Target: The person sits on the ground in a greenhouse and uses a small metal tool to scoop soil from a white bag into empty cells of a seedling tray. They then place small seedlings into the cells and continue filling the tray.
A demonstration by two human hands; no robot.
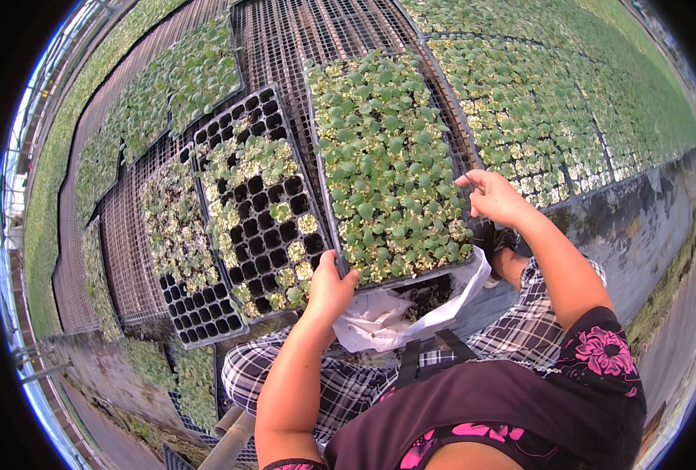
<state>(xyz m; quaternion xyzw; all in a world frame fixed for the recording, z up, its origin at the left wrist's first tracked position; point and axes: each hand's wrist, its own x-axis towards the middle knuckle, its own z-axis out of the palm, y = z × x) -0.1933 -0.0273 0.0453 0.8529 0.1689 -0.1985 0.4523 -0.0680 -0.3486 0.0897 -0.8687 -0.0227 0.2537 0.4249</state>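
A black plug tray full of green seedlings [383, 158] lies in front of me, with pale granules around the stems. My left hand [331, 288] grips its near left corner, thumb on top of the rim. Just beyond its right edge, my right hand [498, 197] pinches a thin dark tool [474, 183], perhaps tweezers; the fingers hide most of it. To the left is a partly filled plug tray [260, 235] with many bare black cells and a few seedlings. Farther left sits another plug tray [183, 235] of sparse, smaller seedlings, its nearest rows bare.
Trays of seedlings [518, 111] cover the bench on the right, and more seedlings [172, 88] stand at the far left. The bench top is a plastic mesh [324, 29]. A white plastic bag [377, 323] with dark soil hangs open below the front tray, near my knees.
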